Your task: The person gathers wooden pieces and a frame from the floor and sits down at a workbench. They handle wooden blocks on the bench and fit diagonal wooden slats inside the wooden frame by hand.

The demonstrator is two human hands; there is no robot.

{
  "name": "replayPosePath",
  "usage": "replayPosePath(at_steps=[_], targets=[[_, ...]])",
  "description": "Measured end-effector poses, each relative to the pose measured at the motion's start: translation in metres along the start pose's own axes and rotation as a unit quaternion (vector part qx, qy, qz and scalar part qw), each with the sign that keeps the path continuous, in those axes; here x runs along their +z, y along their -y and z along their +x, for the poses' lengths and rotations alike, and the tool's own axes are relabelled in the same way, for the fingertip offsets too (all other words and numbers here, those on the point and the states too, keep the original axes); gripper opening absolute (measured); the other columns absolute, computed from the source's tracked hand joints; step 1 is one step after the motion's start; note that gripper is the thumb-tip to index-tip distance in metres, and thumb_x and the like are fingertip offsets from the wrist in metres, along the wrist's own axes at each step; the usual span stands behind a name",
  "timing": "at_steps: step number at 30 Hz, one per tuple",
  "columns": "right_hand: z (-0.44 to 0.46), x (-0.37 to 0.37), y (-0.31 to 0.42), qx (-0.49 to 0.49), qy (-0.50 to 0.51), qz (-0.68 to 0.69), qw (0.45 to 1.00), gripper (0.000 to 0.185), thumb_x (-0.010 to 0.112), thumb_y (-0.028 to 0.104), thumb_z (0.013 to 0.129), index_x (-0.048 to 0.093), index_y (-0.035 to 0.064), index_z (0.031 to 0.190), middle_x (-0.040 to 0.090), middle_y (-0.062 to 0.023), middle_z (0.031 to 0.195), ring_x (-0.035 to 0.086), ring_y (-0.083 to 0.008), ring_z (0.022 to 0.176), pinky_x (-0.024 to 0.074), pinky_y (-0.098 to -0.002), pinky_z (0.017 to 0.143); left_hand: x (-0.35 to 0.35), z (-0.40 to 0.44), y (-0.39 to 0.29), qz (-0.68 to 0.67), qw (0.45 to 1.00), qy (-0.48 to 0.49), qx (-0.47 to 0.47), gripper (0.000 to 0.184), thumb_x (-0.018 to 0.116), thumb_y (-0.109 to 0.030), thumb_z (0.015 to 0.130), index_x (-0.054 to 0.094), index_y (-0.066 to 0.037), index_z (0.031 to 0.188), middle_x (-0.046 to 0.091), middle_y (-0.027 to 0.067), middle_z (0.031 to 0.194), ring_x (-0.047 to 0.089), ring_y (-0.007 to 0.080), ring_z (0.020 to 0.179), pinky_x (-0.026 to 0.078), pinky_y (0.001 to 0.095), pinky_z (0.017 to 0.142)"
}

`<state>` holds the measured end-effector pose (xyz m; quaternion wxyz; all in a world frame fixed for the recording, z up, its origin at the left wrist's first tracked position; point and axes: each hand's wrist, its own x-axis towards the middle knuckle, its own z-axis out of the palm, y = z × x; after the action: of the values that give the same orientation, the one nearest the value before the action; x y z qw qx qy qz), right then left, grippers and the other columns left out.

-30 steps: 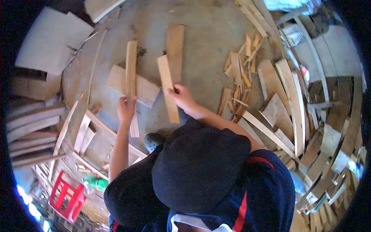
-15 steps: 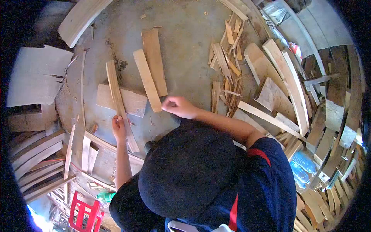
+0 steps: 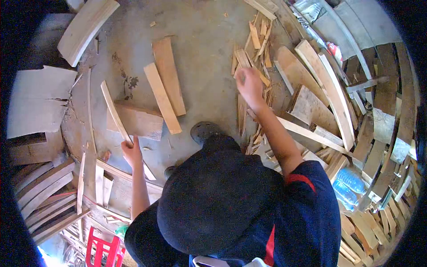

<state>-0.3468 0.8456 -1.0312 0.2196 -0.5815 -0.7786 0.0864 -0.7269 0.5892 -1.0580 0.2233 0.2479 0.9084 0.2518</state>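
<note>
Narrow wooden strip in the left hand: thumb and fingers close around it in its nearer half. The longer part slants away beyond these fingers and to their left, while a short end shows on their near side. Just beyond the left fingers, the strip passes across the corner of a short rectangular board; whether the two touch cannot be told.

Farther out and to the right of the same fingers, a pale slat lies alongside a wider brown board on the concrete floor.

The right hand is over the near part of a heap of split wood scraps. Its fingers are bent inward with thumb and forefinger close together; whether they have hold of a piece cannot be told. The heap extends beyond and below these fingers. A dark shoe stands between the two hands, nearer the body than the right fingers.

Well to the right of the right fingers are long planks and, nearer the body, clear blue bottles. Stacked boards lie well left of the left fingers; a red plastic chair stands behind them.
</note>
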Motion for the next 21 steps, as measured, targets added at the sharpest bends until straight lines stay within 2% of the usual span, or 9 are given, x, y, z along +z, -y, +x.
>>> replayPosePath(at_steps=[3,4,6,10,14,16,18,19,21], targets=[[0.061,0.018,-0.005,0.130,-0.027,-0.183,0.974,0.028,0.062,0.030,0.080,0.064,0.0040,0.091,0.063,-0.0159,0.090,0.059,-0.0335,0.085,0.0459,-0.0466,0.072,0.011,0.014,-0.002,0.001,0.999,-0.023,-0.034,0.057,0.068,-0.052,0.075,0.052,0.002,0.085,0.055,0.0147,0.074,0.050,0.0282,0.065,0.042,0.0401,0.063],[0.080,0.026,-0.012,0.125,-0.028,-0.181,0.975,0.028,0.062,0.030,0.080,0.064,0.0040,0.091,0.063,-0.0159,0.090,0.059,-0.0335,0.085,0.0459,-0.0466,0.072,0.015,0.020,-0.002,0.008,0.998,-0.033,-0.051,0.058,0.067,-0.052,0.075,0.053,0.003,0.088,0.058,0.0186,0.080,0.053,0.0324,0.071,0.044,0.0427,0.068],[0.108,0.039,-0.025,0.356,0.125,-0.219,0.900,0.039,0.063,0.039,0.075,0.067,0.0059,0.096,0.065,-0.0162,0.100,0.061,-0.0329,0.096,0.0471,-0.0443,0.080,0.013,0.025,-0.010,0.018,0.998,-0.009,-0.067,0.064,0.065,-0.055,0.075,0.052,0.004,0.094,0.057,0.0222,0.087,0.053,0.0386,0.081,0.043,0.0456,0.077],[0.129,0.022,-0.004,0.381,0.163,-0.234,0.880,0.045,0.066,0.044,0.070,0.069,0.0081,0.097,0.065,-0.0148,0.105,0.062,-0.0294,0.101,0.0491,-0.0401,0.081,0.009,0.016,-0.029,0.063,0.997,-0.001,-0.039,0.069,0.067,-0.057,0.073,0.051,0.006,0.097,0.054,0.0217,0.088,0.052,0.0373,0.086,0.042,0.0439,0.079],[0.127,0.016,-0.041,0.331,0.190,-0.248,0.890,0.042,0.069,0.049,0.063,0.071,0.0089,0.074,0.069,-0.0105,0.085,0.067,-0.0231,0.080,0.0513,-0.0346,0.065,0.016,0.010,-0.029,0.073,0.996,-0.053,-0.001,0.068,0.070,-0.055,0.071,0.050,0.005,0.096,0.053,0.0221,0.092,0.050,0.0363,0.089,0.042,0.0445,0.078],[0.123,-0.008,-0.032,0.352,0.226,-0.038,0.908,0.044,0.071,0.050,0.063,0.067,0.0064,0.060,0.068,-0.0112,0.077,0.066,-0.0244,0.070,0.0486,-0.0352,0.059,0.014,0.010,-0.028,0.067,0.997,-0.036,-0.009,0.068,0.070,-0.054,0.071,0.050,0.005,0.098,0.053,0.0221,0.092,0.050,0.0362,0.089,0.042,0.0444,0.077],[0.117,-0.012,-0.025,0.340,0.225,-0.014,0.913,0.040,0.070,0.044,0.071,0.066,0.0056,0.064,0.066,-0.0097,0.072,0.063,-0.0229,0.067,0.0460,-0.0338,0.057,0.013,0.012,-0.025,0.063,0.998,-0.018,-0.016,0.068,0.071,-0.053,0.072,0.049,0.005,0.100,0.053,0.0220,0.092,0.050,0.0361,0.089,0.042,0.0442,0.077],[0.110,-0.013,-0.018,0.365,0.217,0.155,0.892,0.033,0.068,0.039,0.075,0.065,0.0053,0.074,0.064,-0.0079,0.073,0.061,-0.0200,0.068,0.0470,-0.0314,0.059,0.014,0.012,-0.021,0.045,0.999,-0.028,-0.011,0.065,0.071,-0.052,0.072,0.050,0.004,0.098,0.052,0.0201,0.087,0.051,0.0346,0.085,0.042,0.0429,0.075],[0.092,-0.013,-0.004,0.385,0.181,0.472,0.772,0.024,0.064,0.027,0.083,0.063,0.0049,0.093,0.060,-0.0042,0.075,0.058,-0.0141,0.072,0.0488,-0.0266,0.064,0.013,0.014,-0.022,0.028,0.999,-0.038,-0.005,0.063,0.071,-0.051,0.073,0.050,0.003,0.096,0.052,0.0181,0.082,0.051,0.0332,0.081,0.043,0.0416,0.074]])
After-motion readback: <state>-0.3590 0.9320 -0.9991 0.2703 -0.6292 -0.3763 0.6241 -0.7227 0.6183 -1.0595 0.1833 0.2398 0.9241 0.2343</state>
